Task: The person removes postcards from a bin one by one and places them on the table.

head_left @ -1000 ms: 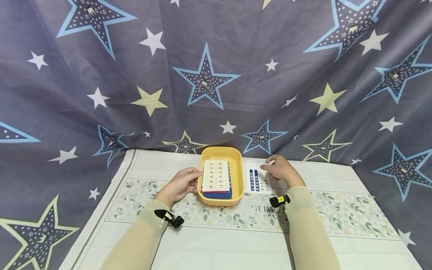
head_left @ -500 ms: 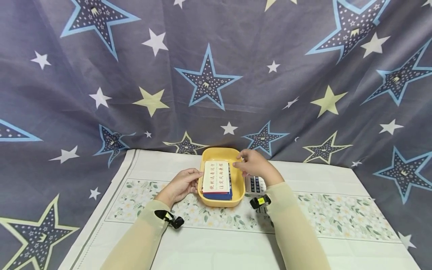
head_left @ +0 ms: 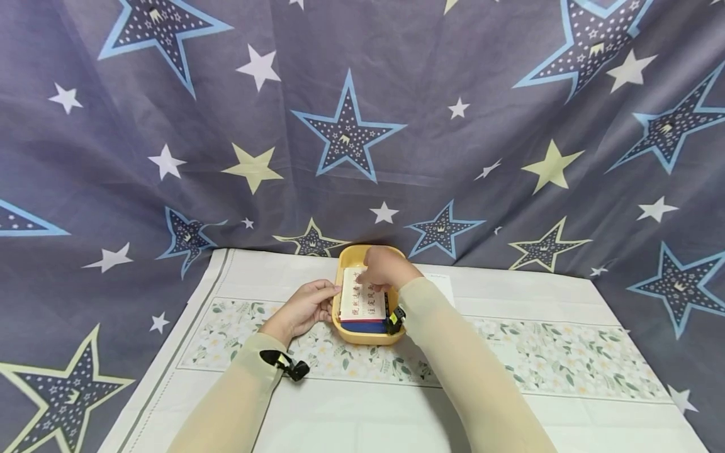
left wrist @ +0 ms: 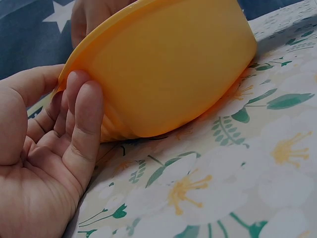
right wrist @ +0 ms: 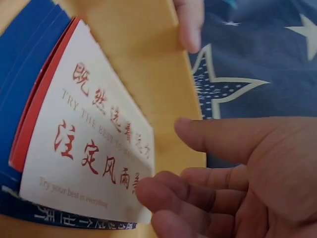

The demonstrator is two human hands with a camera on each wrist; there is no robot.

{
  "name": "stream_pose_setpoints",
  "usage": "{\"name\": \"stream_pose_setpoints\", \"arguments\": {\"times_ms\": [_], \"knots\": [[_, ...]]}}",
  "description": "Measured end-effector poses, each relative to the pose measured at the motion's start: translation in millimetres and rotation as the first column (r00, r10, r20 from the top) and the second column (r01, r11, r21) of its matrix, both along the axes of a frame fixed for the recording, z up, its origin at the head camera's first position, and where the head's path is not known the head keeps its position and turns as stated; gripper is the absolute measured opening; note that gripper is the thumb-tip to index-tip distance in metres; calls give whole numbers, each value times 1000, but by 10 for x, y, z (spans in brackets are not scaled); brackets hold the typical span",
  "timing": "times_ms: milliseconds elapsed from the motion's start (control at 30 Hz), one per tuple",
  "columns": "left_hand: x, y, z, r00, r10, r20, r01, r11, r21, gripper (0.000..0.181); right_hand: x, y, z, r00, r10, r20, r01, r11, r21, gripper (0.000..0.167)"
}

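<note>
A yellow plastic tray [head_left: 370, 340] stands on the cloth, its outer wall [left wrist: 168, 69] filling much of the left wrist view. My left hand [head_left: 303, 309] pinches its left rim, thumb at the edge and fingers against the outside. Inside lies a stack of cards: a cream card [right wrist: 94, 129] with red Chinese characters on top, then a red card [right wrist: 43, 94] and a blue one [right wrist: 29, 64]. Over the tray's far part reaches my right hand [head_left: 391, 267], thumb and fingers apart, fingertips at the cream card's edge. Whether they touch it is unclear.
Right of the tray, a white card [head_left: 444, 286] lies on the cloth, partly behind the right sleeve [head_left: 459, 352]. A floral band [head_left: 544, 352] crosses the white tablecloth [head_left: 317, 409]. The star-patterned curtain [head_left: 442, 157] hangs directly behind the table.
From the white card on the right, my right hand has moved left over the tray and the stacked cards. My left hand keeps hold of the rim.
</note>
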State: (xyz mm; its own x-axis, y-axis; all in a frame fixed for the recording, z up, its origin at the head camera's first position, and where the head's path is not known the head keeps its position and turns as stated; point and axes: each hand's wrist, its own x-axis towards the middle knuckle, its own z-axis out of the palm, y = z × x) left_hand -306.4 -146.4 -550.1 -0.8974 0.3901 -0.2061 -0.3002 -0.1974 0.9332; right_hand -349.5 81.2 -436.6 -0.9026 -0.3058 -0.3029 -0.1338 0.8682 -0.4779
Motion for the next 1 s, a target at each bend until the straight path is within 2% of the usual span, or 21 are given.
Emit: {"name": "stream_pose_setpoints", "arguments": {"times_ms": [67,333,500,633,667,767,867,1000], "knots": [[1,1,0,1000,0,3,0,1000,2,19,-39,-49,-29,1000,-12,9,12,999,35,26],[3,6,2,1000,-5,-5,5,1000,3,19,-117,-125,-85,1000,2,-4,-1,980,198,34],[-2,6,-4,1000,-11,-9,11,1000,6,18,-86,-111,-111,999,27,20,-31,966,257,40],[-8,8,-22,1000,-11,-12,11,1000,2,18,14,-86,-108,998,42,-39,-29,960,277,50],[-9,9,-25,1000,-8,-10,8,1000,2,18,-35,-71,-177,997,50,-53,-33,957,289,54],[-16,8,-31,1000,-5,-12,5,1000,-4,18,-78,-69,-194,997,47,-54,-29,955,296,60],[-20,6,-28,1000,-7,-14,6,1000,-5,18,-312,-53,-393,997,61,-48,-42,945,324,62],[-23,4,-20,1000,-12,-14,11,1000,-5,19,-308,-48,-343,997,46,-57,-27,951,308,50]]}}
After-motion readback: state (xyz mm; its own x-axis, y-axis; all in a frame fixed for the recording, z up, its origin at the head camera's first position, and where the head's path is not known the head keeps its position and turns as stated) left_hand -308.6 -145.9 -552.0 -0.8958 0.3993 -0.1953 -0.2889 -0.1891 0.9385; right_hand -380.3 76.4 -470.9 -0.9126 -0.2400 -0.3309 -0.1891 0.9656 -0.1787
